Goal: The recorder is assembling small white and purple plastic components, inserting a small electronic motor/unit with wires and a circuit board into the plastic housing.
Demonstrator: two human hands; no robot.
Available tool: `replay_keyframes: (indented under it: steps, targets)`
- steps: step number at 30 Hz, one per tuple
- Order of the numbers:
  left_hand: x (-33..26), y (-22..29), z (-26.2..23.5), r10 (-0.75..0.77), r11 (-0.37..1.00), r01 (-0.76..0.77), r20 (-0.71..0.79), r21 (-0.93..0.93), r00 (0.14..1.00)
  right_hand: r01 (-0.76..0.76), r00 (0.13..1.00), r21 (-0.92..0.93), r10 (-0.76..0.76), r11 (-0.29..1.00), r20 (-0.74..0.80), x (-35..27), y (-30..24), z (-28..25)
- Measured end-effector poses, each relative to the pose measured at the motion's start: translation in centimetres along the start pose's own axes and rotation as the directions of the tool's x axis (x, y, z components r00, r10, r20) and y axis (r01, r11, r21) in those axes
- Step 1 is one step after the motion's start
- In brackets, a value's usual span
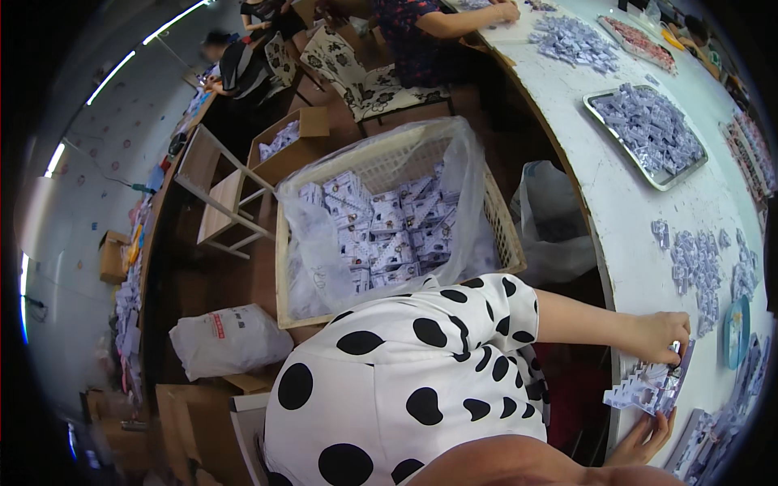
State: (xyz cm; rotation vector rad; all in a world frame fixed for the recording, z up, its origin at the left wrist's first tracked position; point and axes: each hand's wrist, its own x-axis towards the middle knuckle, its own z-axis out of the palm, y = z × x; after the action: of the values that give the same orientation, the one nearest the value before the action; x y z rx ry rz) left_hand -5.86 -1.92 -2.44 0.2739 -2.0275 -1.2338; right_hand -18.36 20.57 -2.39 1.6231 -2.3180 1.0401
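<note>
At the near edge of the white table, a lavender printed card piece with stepped edges (640, 389) lies between my hands, with a small shiny item (673, 374) on it. My left hand (660, 336) reaches over from above, its fingers pinched together at the piece's upper end; what exactly they grip is hidden. Below, my right hand (646, 436) has its fingers bent against the lower edge of the card piece, holding it. Close by on the table are heaps of similar lavender pieces (695, 267) and a blue round dish (736, 332).
A metal tray (596, 109) of lavender pieces sits farther along the white table (624, 235). Beside me stands a plastic-lined crate (510, 235) full of packed card items. A white sack (231, 340), cardboard boxes (300, 146) and patterned chairs (336, 57) surround it. Other people work at the back.
</note>
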Motion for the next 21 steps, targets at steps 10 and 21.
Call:
replay_keyframes:
  steps: [10, 21]
  targets:
    - [-0.9, -2.2, -5.3, -0.08, 0.997, 0.08, -0.137, -0.007, 0.987, 0.014, 1.0, 0.122, -0.014, 0.992, -0.004, 1.4, -6.0, 2.6]
    - [-0.8, 3.2, -3.2, 0.108, 0.952, -0.084, -0.067, 0.293, 0.992, -0.017, 0.991, 0.024, 0.02, 1.0, -0.136, -0.3, -4.6, -0.3]
